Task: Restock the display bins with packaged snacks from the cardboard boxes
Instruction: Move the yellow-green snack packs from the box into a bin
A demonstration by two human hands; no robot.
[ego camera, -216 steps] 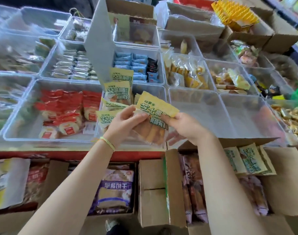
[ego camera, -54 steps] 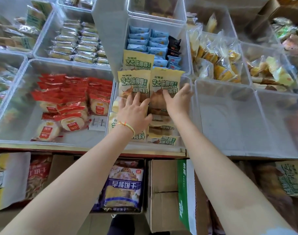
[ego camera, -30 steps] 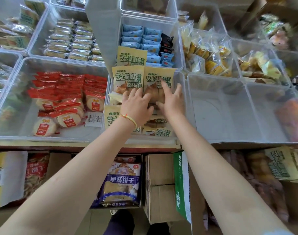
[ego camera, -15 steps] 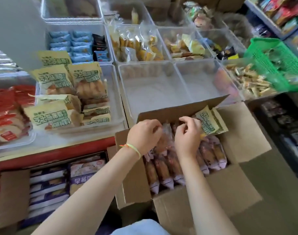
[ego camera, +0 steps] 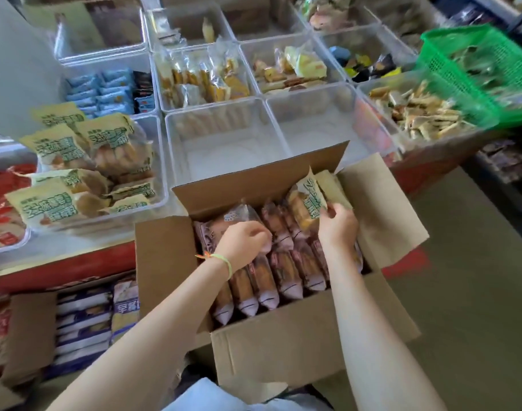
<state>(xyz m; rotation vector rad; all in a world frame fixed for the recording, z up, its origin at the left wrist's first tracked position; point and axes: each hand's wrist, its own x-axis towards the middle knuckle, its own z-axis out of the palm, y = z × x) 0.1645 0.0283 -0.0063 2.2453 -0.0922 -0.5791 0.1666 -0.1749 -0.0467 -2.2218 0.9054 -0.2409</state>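
- Cardboard box [ego camera: 283, 345]: plain brown.
- Snack packs in the box [ego camera: 286, 274]: clear wrap over golden-brown contents, pale mauve sealed ends.
- Pack held at the box's far corner [ego camera: 308, 200]: pale yellow with green lettering.
- Packs in the near-left display bin [ego camera: 64, 149]: the same pale yellow with green lettering, golden-brown showing through.
- Wristband [ego camera: 224, 262] on the left wrist: light green with an orange knot.
- Basket [ego camera: 473, 69]: bright green mesh.
- Small packets [ego camera: 102, 93] in the bin behind: light blue, beside black ones.
- Packs at far left [ego camera: 1, 191]: red.
- Worktop edge [ego camera: 61, 271]: red.
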